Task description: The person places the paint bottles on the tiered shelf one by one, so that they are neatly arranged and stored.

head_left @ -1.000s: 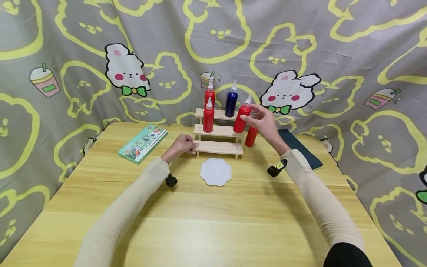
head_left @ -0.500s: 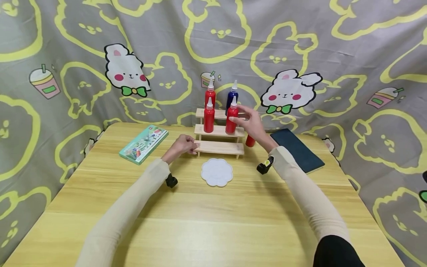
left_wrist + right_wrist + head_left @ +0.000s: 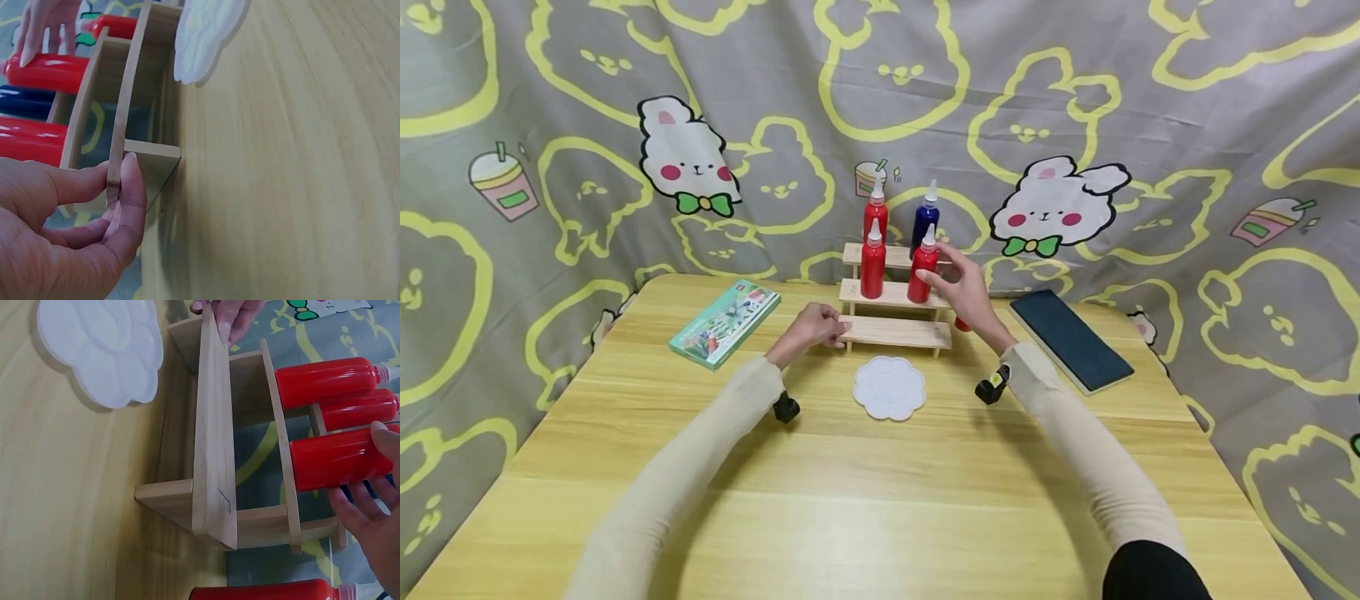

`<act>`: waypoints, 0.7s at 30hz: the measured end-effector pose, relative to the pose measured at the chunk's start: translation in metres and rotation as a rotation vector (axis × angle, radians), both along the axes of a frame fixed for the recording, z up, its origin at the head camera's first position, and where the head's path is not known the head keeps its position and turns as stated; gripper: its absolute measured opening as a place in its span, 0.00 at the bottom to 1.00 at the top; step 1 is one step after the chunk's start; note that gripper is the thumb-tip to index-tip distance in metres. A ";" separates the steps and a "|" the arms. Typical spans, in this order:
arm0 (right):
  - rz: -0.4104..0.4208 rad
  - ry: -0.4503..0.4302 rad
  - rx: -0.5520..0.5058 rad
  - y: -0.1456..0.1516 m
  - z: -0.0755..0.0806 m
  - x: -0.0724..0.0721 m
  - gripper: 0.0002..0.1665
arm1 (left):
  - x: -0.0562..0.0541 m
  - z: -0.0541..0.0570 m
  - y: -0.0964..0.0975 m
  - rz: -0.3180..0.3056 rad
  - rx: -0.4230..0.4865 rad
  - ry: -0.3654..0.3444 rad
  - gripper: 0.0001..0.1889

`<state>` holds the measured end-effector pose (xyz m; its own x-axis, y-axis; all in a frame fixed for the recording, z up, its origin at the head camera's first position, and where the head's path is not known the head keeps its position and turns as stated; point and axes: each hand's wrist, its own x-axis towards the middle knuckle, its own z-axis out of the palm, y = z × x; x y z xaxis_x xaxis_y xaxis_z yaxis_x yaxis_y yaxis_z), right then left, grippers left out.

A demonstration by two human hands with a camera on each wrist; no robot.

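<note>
A three-step wooden rack (image 3: 891,332) stands near the back of the table. My left hand (image 3: 814,325) pinches the left end of its lowest step between thumb and fingers, seen closely in the left wrist view. With thumb and fingers my right hand (image 3: 967,292) grips a red squeeze bottle (image 3: 921,277), upright at the right of the middle step. Left of it on that step is another red bottle (image 3: 872,270). On the top step are a red bottle (image 3: 876,217) and a dark blue bottle (image 3: 927,222), partly hidden by the bottles in front.
One more red bottle (image 3: 269,592) stands on the table right of the rack, mostly hidden by my right hand in the head view. A white flower-shaped palette (image 3: 890,388) lies before the rack. A green box (image 3: 726,323) lies left, a dark flat pad (image 3: 1070,340) right.
My right hand has carried the red bottle left and brought it upright on the middle step, where it still grips it. The left hand stays on the lowest step.
</note>
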<state>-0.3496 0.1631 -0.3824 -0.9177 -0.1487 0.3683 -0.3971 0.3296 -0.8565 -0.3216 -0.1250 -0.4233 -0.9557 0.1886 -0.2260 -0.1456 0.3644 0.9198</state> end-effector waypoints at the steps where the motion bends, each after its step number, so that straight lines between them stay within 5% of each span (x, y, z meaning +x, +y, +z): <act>1: -0.005 -0.002 0.006 0.001 0.000 0.000 0.38 | -0.001 0.000 0.001 -0.007 -0.011 0.001 0.08; 11: 0.010 -0.004 0.093 0.002 0.017 0.002 0.41 | -0.003 0.001 -0.001 -0.014 -0.035 -0.004 0.08; 21: -0.008 0.071 0.044 0.020 0.027 0.008 0.27 | -0.002 0.003 0.003 -0.010 0.007 -0.039 0.08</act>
<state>-0.3413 0.1831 -0.3556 -0.8909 -0.1587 0.4255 -0.4532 0.3698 -0.8111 -0.3234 -0.1220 -0.4201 -0.9441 0.2000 -0.2622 -0.1782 0.3597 0.9159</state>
